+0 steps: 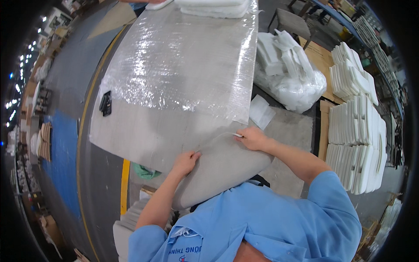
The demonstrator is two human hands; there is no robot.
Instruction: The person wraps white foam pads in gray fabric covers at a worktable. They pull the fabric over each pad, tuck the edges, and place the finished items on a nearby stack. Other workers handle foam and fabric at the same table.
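A grey fabric cushion (227, 168) lies against my body at the near edge of the table. My left hand (185, 163) is closed on its edge at the left, thumb and fingers pinched together. At the cushion's far right corner my right hand (253, 138) is closed too, with a small white bit showing at its fingertips; I cannot tell if it is lining or padding. A thin pale edge of the cushion runs between the two hands. Beyond them spreads the table (131, 126), its far part covered in shiny clear plastic film (170, 65).
A small black object (105, 103) lies on the table's left side. White pads (214, 9) are stacked at the far end, near another person's arm (135, 1). To the right are a plastic-wrapped bundle (297, 85), tall stacks of white pads (355, 139) and a grey chair (291, 22).
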